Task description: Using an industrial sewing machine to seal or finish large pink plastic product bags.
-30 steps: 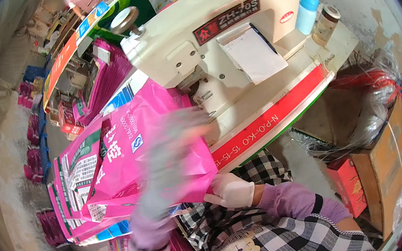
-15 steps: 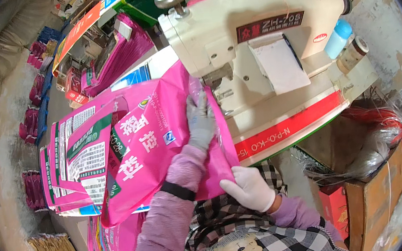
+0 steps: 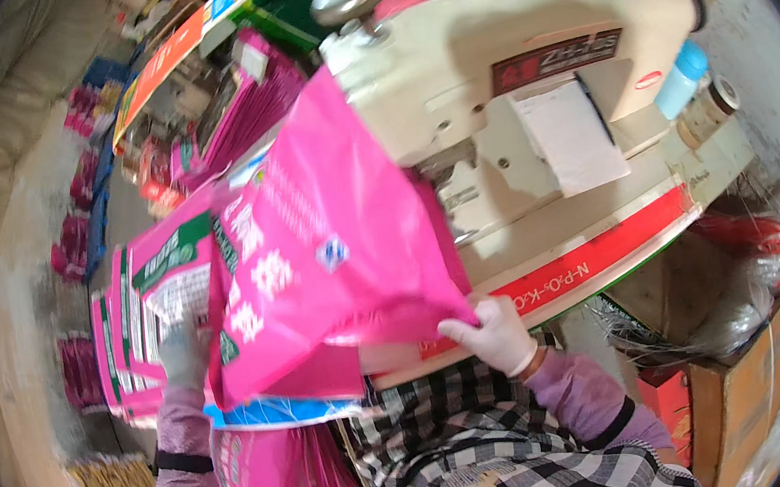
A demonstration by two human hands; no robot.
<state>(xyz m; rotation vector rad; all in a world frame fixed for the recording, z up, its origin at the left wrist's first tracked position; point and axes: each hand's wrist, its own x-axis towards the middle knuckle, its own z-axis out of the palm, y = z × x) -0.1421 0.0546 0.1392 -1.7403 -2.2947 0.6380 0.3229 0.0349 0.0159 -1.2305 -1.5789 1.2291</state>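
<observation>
Peeling wall (image 3: pixel 748 53) edged the upper right. The bag (image 3: pixel 358 218) filled mid-frame, its corner pinched in my right hand (image 3: pixel 498 333); my left hand (image 3: pixel 184 354), centre left, was too blurred to tell its grip.

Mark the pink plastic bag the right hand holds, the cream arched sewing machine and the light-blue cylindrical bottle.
Pink plastic bag (image 3: pixel 349 224): head view, on its printed side.
Cream arched sewing machine (image 3: pixel 519 25): head view, on its upper arm.
Light-blue cylindrical bottle (image 3: pixel 678 89): head view, on its body.
</observation>
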